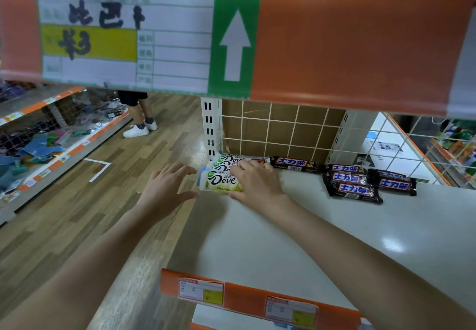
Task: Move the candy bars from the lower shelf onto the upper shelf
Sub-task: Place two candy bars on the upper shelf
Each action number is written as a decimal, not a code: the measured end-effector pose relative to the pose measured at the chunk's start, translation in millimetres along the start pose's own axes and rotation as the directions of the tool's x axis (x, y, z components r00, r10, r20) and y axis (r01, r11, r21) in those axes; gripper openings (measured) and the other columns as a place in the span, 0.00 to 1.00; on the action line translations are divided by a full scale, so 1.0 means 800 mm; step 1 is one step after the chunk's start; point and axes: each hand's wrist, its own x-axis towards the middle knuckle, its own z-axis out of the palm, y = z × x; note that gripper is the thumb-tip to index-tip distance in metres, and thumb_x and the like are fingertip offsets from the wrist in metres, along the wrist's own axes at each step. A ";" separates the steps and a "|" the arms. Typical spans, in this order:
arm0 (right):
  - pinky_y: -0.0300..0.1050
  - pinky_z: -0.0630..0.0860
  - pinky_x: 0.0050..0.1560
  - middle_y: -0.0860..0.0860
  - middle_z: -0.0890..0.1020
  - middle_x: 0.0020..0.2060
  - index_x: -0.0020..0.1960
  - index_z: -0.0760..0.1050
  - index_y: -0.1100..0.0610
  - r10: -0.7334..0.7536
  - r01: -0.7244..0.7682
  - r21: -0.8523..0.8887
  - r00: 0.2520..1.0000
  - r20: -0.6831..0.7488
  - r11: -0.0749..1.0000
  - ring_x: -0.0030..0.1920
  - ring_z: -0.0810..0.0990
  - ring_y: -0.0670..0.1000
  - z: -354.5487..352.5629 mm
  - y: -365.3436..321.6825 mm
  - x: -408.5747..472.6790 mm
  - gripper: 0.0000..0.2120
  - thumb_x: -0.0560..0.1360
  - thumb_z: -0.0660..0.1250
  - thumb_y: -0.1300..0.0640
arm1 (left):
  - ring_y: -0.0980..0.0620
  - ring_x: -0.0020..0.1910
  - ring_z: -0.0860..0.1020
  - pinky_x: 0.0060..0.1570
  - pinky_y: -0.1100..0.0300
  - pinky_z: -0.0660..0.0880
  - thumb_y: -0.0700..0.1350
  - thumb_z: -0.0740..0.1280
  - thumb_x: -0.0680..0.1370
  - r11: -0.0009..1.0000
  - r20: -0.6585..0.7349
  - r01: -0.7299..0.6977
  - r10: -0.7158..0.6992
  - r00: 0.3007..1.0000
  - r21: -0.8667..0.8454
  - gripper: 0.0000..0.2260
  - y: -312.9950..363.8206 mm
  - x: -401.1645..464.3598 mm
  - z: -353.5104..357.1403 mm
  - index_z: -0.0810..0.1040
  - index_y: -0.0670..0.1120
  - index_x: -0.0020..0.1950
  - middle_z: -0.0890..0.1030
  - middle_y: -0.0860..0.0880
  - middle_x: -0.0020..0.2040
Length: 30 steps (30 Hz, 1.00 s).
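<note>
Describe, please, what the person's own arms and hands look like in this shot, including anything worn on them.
Both forearms come in bare from the bottom of the frame, with no sleeves in view. The left hand and the right hand wear no gloves, and no watch, bracelet or ring shows on either. Fingernails look short and plain, though the picture is slightly soft.

Dove bars [222, 180]: white wrappers, dark script logo, small green corner tag, pale yellow-green at the bottom edge; dark bars [353, 183]: black-brown wrappers with blue lettering outlined white and red. Lower shelf [322, 232] plain off-white with an orange front strip [244, 297] carrying white-and-yellow price tags; upper shelf edge [355, 46] orange, its label [123, 38] white with a yellow block, black handwriting and a green panel with a white arrow. Floor [77, 214] wood-plank pattern in brown-grey, back panel [278, 129] brown cardboard behind a white wire grid.
</note>
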 end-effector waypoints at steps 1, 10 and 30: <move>0.50 0.65 0.59 0.49 0.73 0.60 0.63 0.69 0.51 -0.001 0.001 0.000 1.000 -0.002 1.000 0.63 0.70 0.52 0.000 -0.001 -0.001 0.23 0.73 0.65 0.41 | 0.49 0.65 0.69 0.60 0.50 0.65 0.57 0.70 0.70 1.000 0.003 0.001 -0.001 1.000 0.000 0.25 0.001 0.001 0.000 0.72 0.51 0.65 0.73 0.52 0.65; 0.51 0.64 0.61 0.51 0.72 0.62 0.65 0.70 0.51 -0.001 0.001 -0.014 1.000 -0.004 1.000 0.63 0.69 0.54 -0.002 -0.004 -0.010 0.22 0.75 0.62 0.42 | 0.54 0.60 0.73 0.59 0.54 0.65 0.60 0.67 0.72 1.000 0.030 0.001 -0.001 1.000 -0.026 0.22 0.011 0.005 0.006 0.72 0.53 0.63 0.76 0.55 0.60; 0.52 0.64 0.59 0.51 0.72 0.63 0.66 0.69 0.51 0.120 -0.123 -0.064 0.992 -0.047 0.990 0.63 0.70 0.54 -0.026 0.017 -0.055 0.22 0.75 0.64 0.43 | 0.48 0.58 0.75 0.57 0.48 0.66 0.56 0.65 0.76 1.000 -0.078 -0.010 0.011 0.997 0.012 0.18 0.042 0.001 -0.012 0.72 0.50 0.63 0.76 0.51 0.60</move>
